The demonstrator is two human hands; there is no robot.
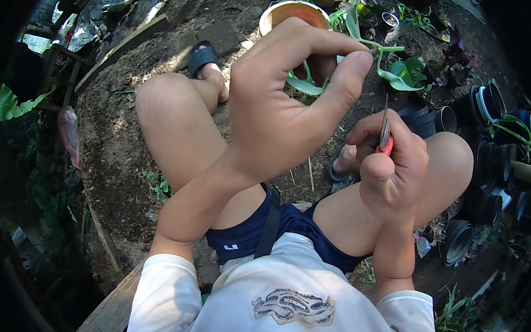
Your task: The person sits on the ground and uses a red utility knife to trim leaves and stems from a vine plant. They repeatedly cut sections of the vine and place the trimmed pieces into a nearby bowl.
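Note:
My left hand (285,97) is raised before me and pinches a green leafy plant cutting (389,48) between thumb and forefinger. The cutting has a short pale stem end at the right and several long leaves; part of it is hidden behind my fingers. Lower and to the right, my right hand (392,162) is closed around a cutting tool with a red handle (385,146) and a thin metal blade (384,121) that points up, away from me. Its exact kind cannot be told. The blade is apart from the cutting, just below its leaves.
Beyond my left hand stands a round pot (270,16). Black plastic pots (458,242) lie along the right side. Potted plants and a purple-leaved plant (454,54) are at the upper right. Wooden boards (120,54) edge the soil at the left.

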